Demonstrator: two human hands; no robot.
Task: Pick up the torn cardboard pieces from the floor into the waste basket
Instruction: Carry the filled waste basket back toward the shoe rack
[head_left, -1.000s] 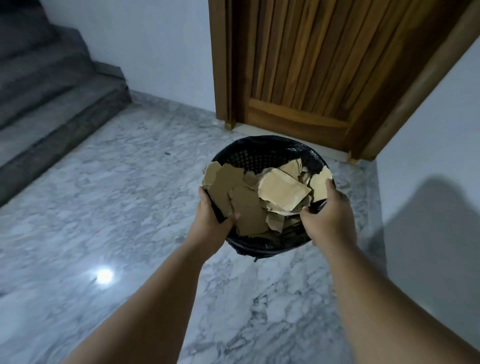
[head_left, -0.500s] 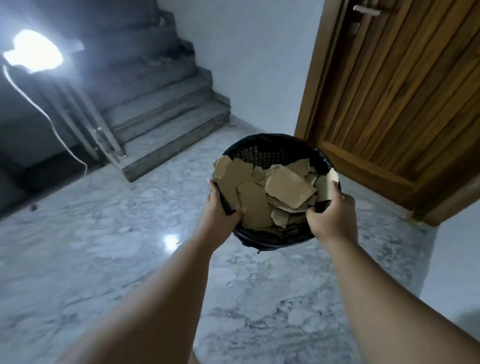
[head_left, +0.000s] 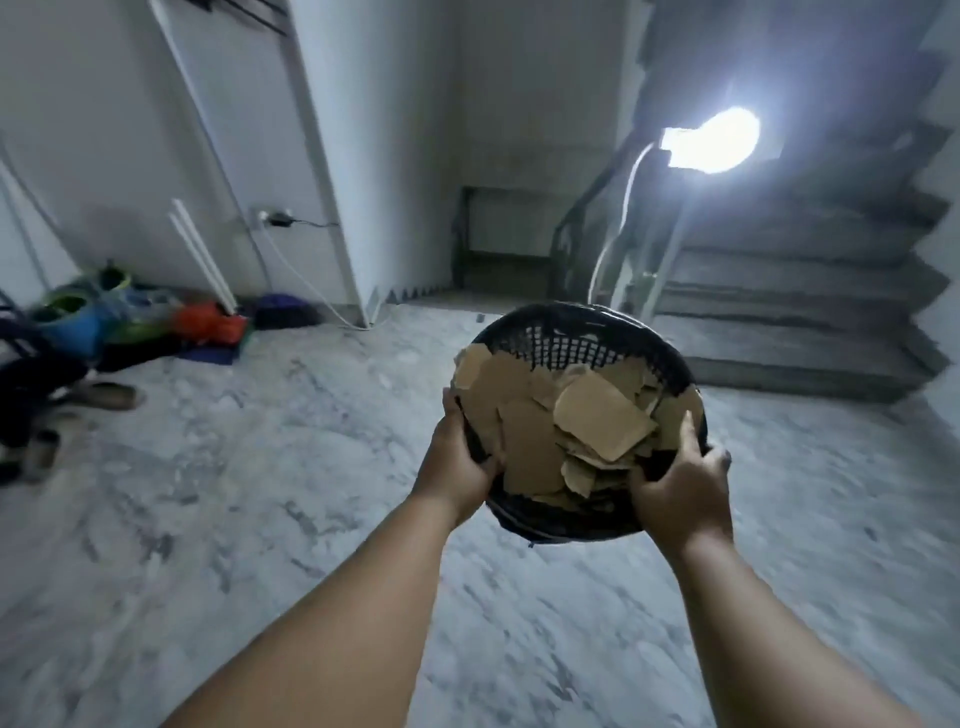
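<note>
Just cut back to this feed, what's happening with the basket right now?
A person is holding the round black plastic mesh waste basket up off the grey marble floor with both bare hands: left hand on the near left rim, right hand on the near right rim. The basket is heaped with torn brown cardboard pieces. No cardboard shows on the visible floor. Concrete stairs and a bright lamp lie ahead.
</note>
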